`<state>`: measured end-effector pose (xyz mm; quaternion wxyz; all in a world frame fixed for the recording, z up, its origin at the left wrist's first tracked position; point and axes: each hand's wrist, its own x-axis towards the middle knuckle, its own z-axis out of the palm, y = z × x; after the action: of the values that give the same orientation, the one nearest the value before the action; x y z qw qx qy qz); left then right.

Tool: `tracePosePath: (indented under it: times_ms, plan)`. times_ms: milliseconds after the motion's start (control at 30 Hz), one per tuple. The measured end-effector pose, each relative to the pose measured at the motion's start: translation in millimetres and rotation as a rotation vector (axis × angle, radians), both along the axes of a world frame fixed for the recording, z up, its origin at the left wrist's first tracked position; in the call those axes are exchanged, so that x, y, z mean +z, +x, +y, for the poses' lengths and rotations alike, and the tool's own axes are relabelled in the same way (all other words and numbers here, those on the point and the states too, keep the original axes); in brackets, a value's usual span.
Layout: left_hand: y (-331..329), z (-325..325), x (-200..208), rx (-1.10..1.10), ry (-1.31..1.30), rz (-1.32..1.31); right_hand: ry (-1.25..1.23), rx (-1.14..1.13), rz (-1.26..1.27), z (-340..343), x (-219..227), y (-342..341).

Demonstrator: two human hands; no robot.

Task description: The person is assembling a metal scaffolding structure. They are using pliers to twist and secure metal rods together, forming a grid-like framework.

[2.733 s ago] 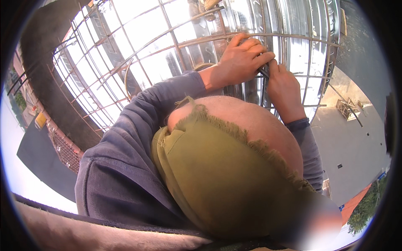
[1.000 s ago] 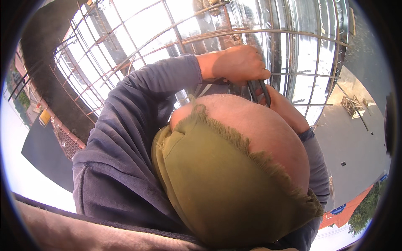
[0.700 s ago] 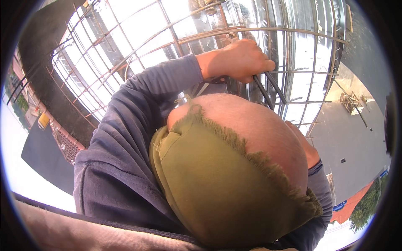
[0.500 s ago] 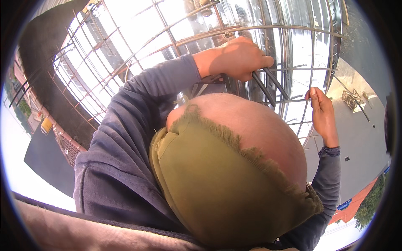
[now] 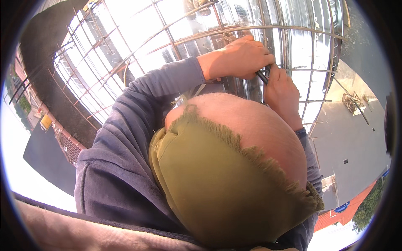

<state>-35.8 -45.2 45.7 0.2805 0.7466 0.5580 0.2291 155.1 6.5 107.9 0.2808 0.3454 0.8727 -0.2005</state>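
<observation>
My left hand [image 5: 243,57] is closed around a hand tool with two black handles [image 5: 262,77], which looks like a pair of pincers. Its jaws are hidden by my fingers. Close against it, my right hand [image 5: 283,93] is closed over the lower part of the handles, thumb and fingertips meeting my left hand. Both hands are over a grid of thin rusty steel bars [image 5: 289,28]. Beneath the bars lies shiny ribbed metal sheeting [image 5: 234,46], bright with glare.
Olive cloth [image 5: 209,175] fills the lower middle and hides what lies behind it. More bars [image 5: 90,54] cross at the far left beside a dark concrete edge [image 5: 39,58]. Right of the grid spreads a grey floor [image 5: 356,146] with a small wooden frame [image 5: 354,103].
My right hand has moved left from beside the bars to the tool and taken hold of its handles. My left hand stays in nearly the same place, still gripping the tool.
</observation>
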Motion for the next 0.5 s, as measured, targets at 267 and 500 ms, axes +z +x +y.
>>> tracePosePath:
  times_ms: [267, 500]
  plan:
    - [5.1, -39.7, -30.3, -0.03, 0.316, 0.108, -0.575, -0.519, 0.119, -20.2, -10.3, -2.6]
    - [-4.7, -33.1, -31.7, -0.146, 0.363, 0.027, -0.554, -0.474, -0.103, -20.8, 16.1, -41.4]
